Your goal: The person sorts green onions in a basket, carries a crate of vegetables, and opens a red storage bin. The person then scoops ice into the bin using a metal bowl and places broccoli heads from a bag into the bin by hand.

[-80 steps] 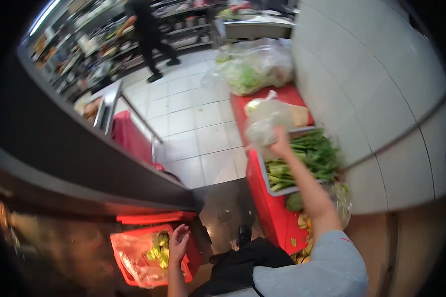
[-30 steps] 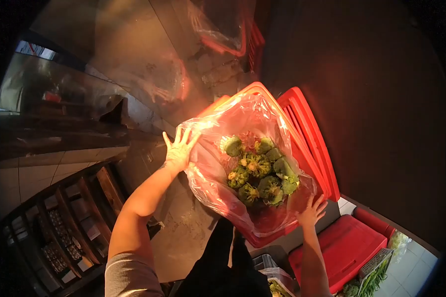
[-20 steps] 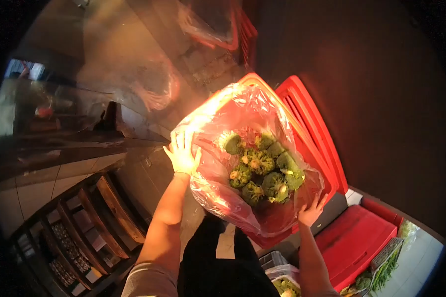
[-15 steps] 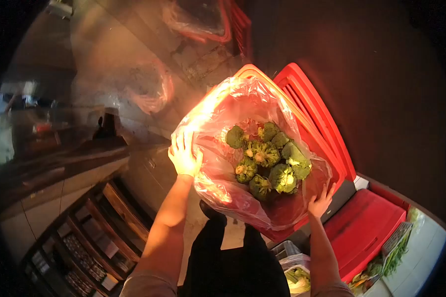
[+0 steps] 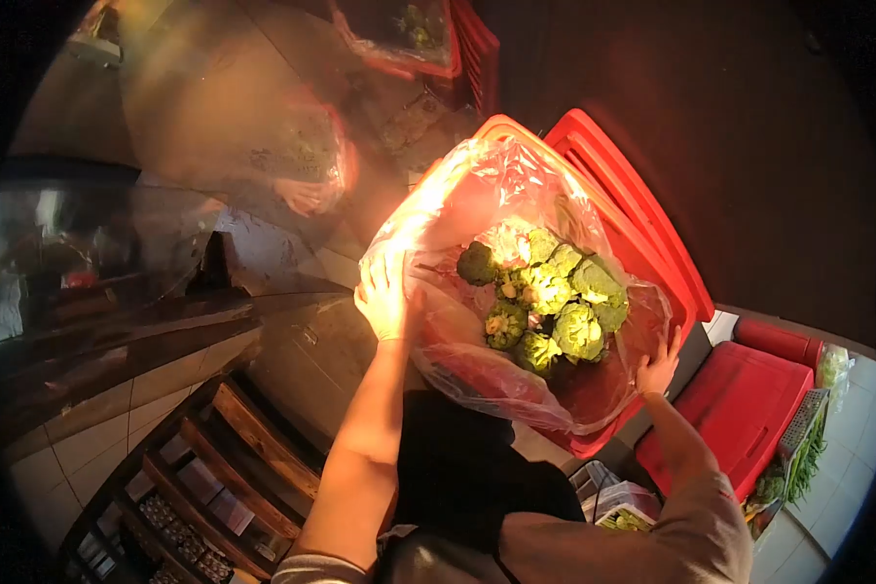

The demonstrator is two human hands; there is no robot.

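Note:
A red plastic crate (image 5: pixel 640 255), lined with a clear plastic bag (image 5: pixel 512 173), is in front of my body. Several heads of broccoli (image 5: pixel 579 331) lie together in the bag, stems showing on some. My left hand (image 5: pixel 383 306) grips the crate's left side over the bag, its fingers lying along the sunlit rim. On the near right side, my right hand (image 5: pixel 659 368) holds the edge, fingers over the rim and liner. The undersides of both grips are hidden.
Another red crate piece (image 5: pixel 628 200) sits against the far right side. A red lidded bin (image 5: pixel 740 419) and leafy greens (image 5: pixel 808 457) are at lower right. Left are a slatted wooden rack (image 5: pixel 219 457) and a dark ledge (image 5: pixel 117 341). Another lined red crate (image 5: pixel 443 70) stands farther off.
The crate and both hands have shifted slightly right in view. More sunlight falls on the broccoli. Both hands keep their places on the rim.

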